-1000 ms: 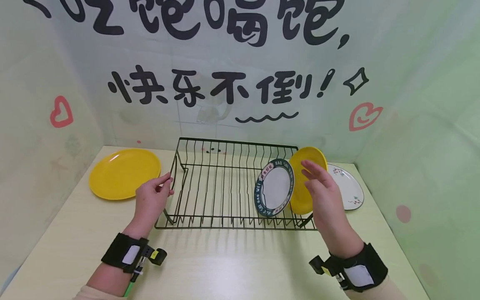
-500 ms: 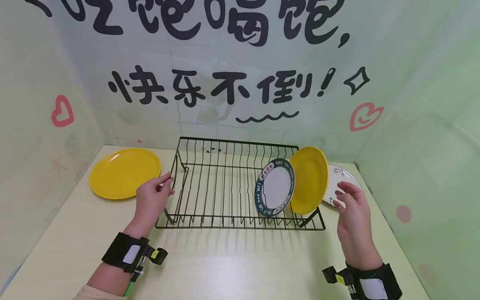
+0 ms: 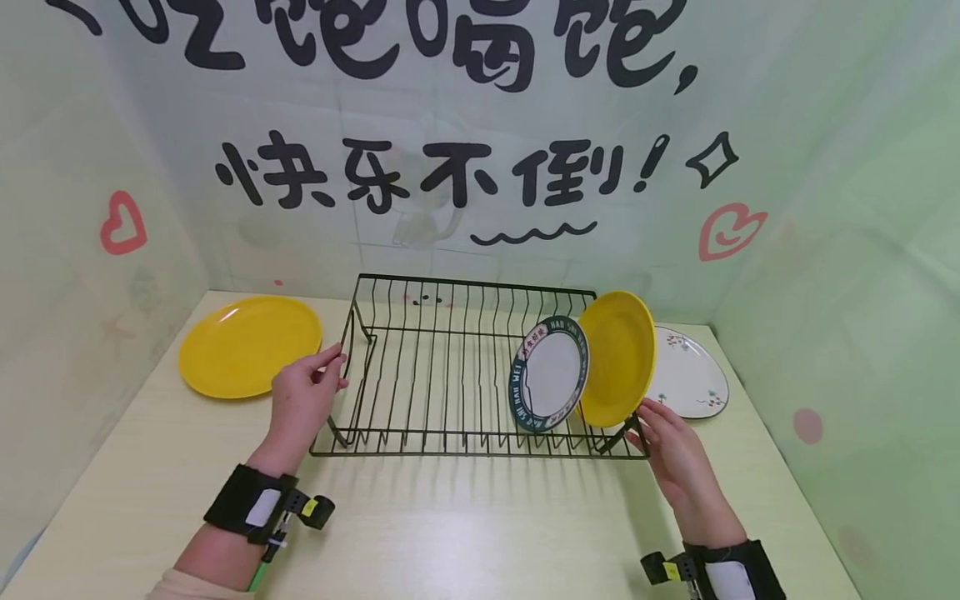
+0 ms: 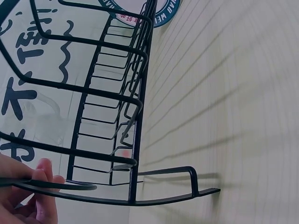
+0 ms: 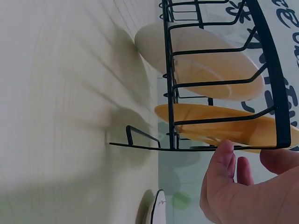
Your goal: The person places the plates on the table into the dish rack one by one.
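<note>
A black wire dish rack (image 3: 465, 433) stands on the table. My left hand (image 3: 303, 396) pinches a wire at its left end; in the left wrist view that hand's fingers (image 4: 44, 205) show behind the curved end wire. My right hand (image 3: 678, 450) holds the right front end of the rack, its fingers (image 5: 224, 151) bent at the end wire. A white plate with a dark teal lettered rim (image 3: 550, 375) stands tilted in the rack's slots. Just right of it, a yellow plate (image 3: 618, 358) stands in the rack close to my right hand.
Left of the rack a yellow oval plate (image 3: 247, 346) lies flat on the table (image 3: 450, 533). A white plate with small floral prints (image 3: 690, 375) lies on the right, partly behind the upright yellow plate. A printed backdrop (image 3: 420, 100) encloses the back and sides.
My right hand moves from in front of the upright yellow plate out to the right, then back in to the rack's right front end. The left hand, rack and plates stay in place.
</note>
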Motion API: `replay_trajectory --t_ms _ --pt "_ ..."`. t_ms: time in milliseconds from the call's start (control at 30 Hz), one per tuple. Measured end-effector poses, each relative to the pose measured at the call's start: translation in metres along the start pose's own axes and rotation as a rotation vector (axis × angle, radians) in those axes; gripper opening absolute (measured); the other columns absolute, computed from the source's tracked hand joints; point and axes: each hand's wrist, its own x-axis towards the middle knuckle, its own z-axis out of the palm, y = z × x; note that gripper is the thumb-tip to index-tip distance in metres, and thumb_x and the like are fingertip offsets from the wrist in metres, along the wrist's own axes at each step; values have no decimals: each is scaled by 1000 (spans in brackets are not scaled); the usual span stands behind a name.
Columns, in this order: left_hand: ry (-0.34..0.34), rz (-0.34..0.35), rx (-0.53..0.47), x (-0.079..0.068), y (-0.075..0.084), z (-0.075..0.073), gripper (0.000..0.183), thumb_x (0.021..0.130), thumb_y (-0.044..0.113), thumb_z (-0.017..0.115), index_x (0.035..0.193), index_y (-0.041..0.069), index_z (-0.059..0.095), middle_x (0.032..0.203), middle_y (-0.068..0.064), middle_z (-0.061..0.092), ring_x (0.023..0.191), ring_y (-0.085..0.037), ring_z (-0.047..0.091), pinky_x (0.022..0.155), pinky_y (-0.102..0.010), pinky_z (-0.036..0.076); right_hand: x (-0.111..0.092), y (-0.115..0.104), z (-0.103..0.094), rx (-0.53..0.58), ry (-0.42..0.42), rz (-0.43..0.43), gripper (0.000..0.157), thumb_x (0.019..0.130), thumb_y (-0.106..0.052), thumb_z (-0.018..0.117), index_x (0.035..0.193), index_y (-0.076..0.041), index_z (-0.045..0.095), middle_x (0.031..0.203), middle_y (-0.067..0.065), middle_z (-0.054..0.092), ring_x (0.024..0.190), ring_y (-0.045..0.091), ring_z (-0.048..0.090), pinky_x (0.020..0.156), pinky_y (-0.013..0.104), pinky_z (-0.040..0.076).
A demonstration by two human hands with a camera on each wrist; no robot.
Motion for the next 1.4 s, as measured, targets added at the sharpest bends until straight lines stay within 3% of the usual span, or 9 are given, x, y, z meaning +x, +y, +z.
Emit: replay_trajectory --t_ms 133,300,467,533,833,967,1100,1267,1400 --pt "-18 -15 -16 0 -1 0 35 96 19 55 130 10 58 113 -14 67 65 4 58 44 -20 37 0 2 -1 -5 -19 -30 34 98 -28 50 127 -10 51 104 -16 59 96 3 58 95 25 48" --pt "-20 -22 -16 -1 -1 0 36 96 21 55 131 11 57 111 -15 67 67 1 60 44 -20 36 -1 3 -3 10 -35 -56 11 97 -22 54 102 -21 63 96 -15 63 91 4 60 89 24 51" --pt "-11 -20 -20 -2 0 2 36 96 19 56 130 11 58 110 -14 67 72 -11 64 45 -19 38 -2 3 -4 50 -18 -52 13 95 -18 57 88 -24 66 90 -12 65 85 6 61 86 23 52" --pt "-5 -12 -22 -3 0 2 36 96 19 56 130 10 58 109 -13 67 76 -18 66 45 -19 38 -1 3 -4 53 -13 -50 14 95 -17 56 88 -23 66 90 -12 64 86 6 60 84 22 53" --pt "-2 -3 -30 -4 0 3 36 95 19 56 130 9 58 109 -14 68 79 -24 66 45 -18 39 0 5 -5 49 -5 -41 12 96 -17 55 90 -21 65 88 -11 64 85 6 60 83 24 54" --pt "-1 -9 -48 -4 0 2 36 95 19 57 130 9 58 110 -14 67 73 -12 65 47 -17 41 0 5 -5 63 -7 -33 17 96 -16 54 86 -22 66 86 -11 65 85 6 61 86 26 53" --pt "-16 2 -63 -2 -3 0 37 96 24 54 131 10 58 110 -14 67 69 -3 62 59 -15 50 0 4 -5 63 -5 -25 15 96 -18 54 88 -23 66 89 -12 64 87 7 59 87 26 53" --pt "-6 37 -7 0 -11 -11 42 98 36 48 130 10 58 106 -14 68 74 -14 63 62 -12 50 1 4 -5 45 -6 -27 13 96 -20 56 89 -24 66 89 -13 65 86 6 58 84 24 54" --pt "6 30 48 3 -20 -29 43 98 35 48 131 7 57 109 -15 66 77 -21 64 60 -12 49 2 4 -5 9 -20 -34 13 96 -22 56 92 -27 68 90 -15 66 87 6 59 82 23 53"
